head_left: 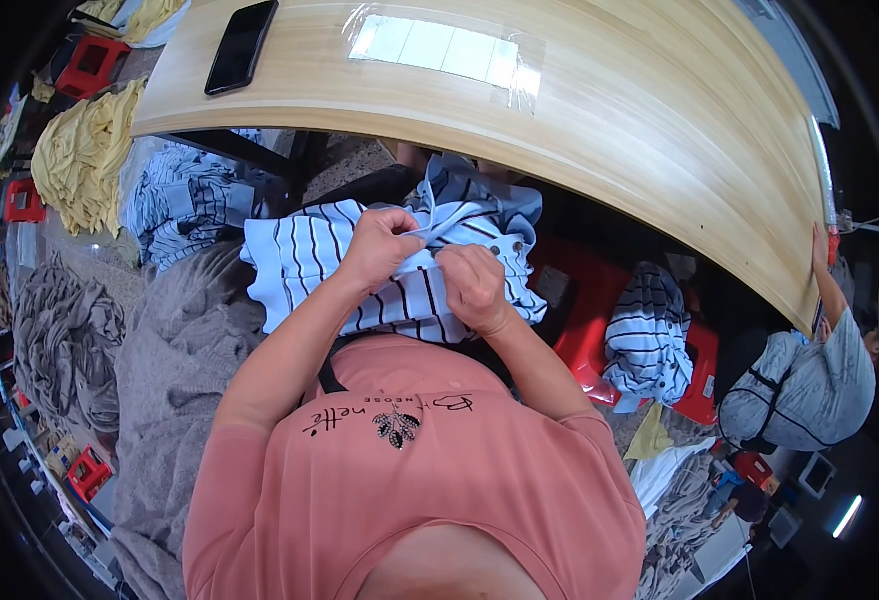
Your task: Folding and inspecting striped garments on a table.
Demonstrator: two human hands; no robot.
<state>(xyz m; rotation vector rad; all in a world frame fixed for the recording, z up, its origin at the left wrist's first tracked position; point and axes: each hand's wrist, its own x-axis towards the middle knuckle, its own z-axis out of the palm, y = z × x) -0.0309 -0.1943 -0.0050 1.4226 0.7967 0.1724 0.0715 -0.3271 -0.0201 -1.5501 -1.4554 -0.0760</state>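
A light blue garment with dark stripes (310,245) lies across my lap, just below the table edge. Dark buttons run along its right part, and a plain blue band shows at its far end. My left hand (385,245) pinches a fold of the cloth between thumb and fingers. Close beside it, my right hand (475,285) has its fingers curled onto the same garment, near the buttons. Both hands are closed on the fabric, only a short gap apart. Whatever lies under their fingertips is hidden.
A wooden table (620,120) spans the far side, bearing a black phone (243,48) and taped white paper (435,48). Striped garments (650,330) rest on a red stool (700,370). Yellow (85,155) and grey (190,370) cloth piles lie left. Another person (800,385) is at right.
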